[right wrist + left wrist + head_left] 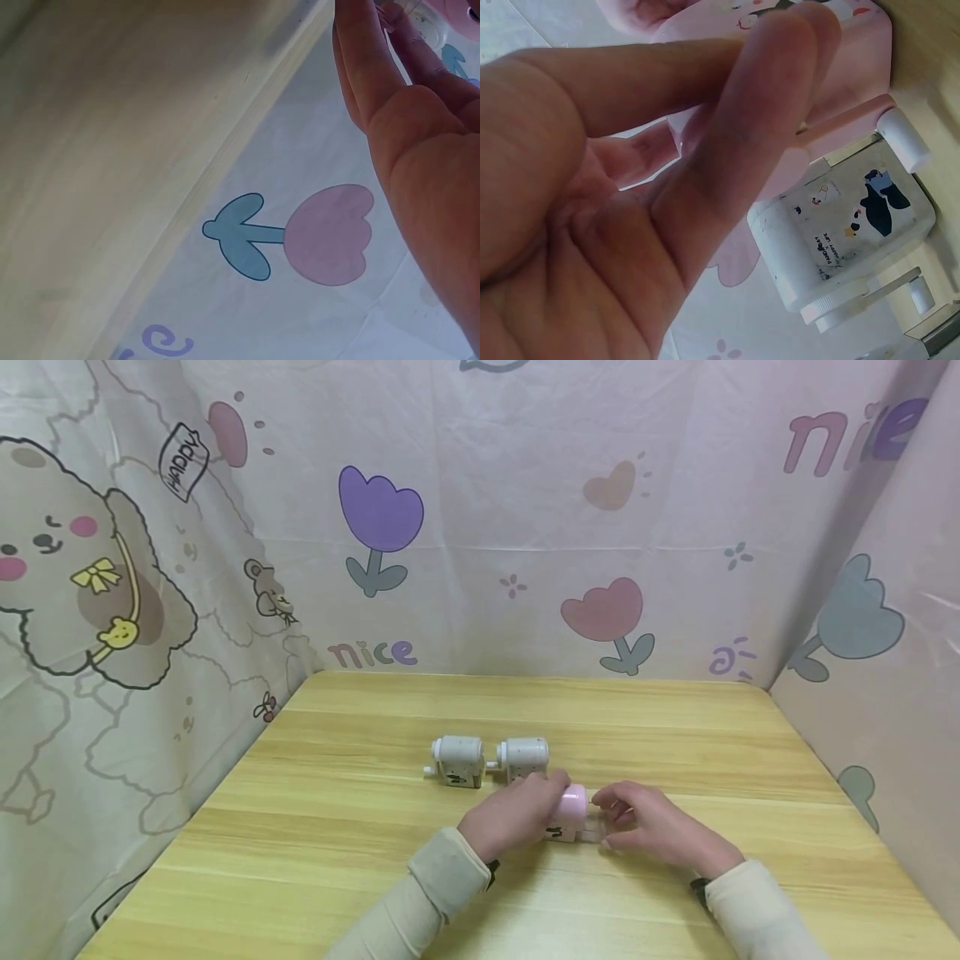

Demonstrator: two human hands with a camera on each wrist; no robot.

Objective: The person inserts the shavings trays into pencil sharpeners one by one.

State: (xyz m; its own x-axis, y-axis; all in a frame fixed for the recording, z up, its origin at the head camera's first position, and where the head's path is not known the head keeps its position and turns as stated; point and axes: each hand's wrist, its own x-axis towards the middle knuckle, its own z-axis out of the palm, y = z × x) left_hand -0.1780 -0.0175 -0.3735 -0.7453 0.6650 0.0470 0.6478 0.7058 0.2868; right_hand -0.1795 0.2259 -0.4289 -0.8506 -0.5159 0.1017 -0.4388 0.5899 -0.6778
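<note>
A pink crank pencil sharpener (573, 802) stands on the table with a dark printed figure low on its side. My left hand (517, 814) grips it from the left, fingers over its top. From its right side a clear shavings drawer (591, 833) sticks out partway. My right hand (660, 828) pinches the drawer's outer end, thumb low and bent fingers above. In the right wrist view a bit of clear plastic (397, 13) shows between the fingertips. The left wrist view has the pink body (855, 75) behind the left thumb and fingers.
Just behind the left hand are two white crank sharpeners, one at the left (461, 760) and one beside it (527, 753), partly covered by that hand. Their cranks point left. Printed cloth (465, 610) hangs around the back and sides of the wooden table (337, 827).
</note>
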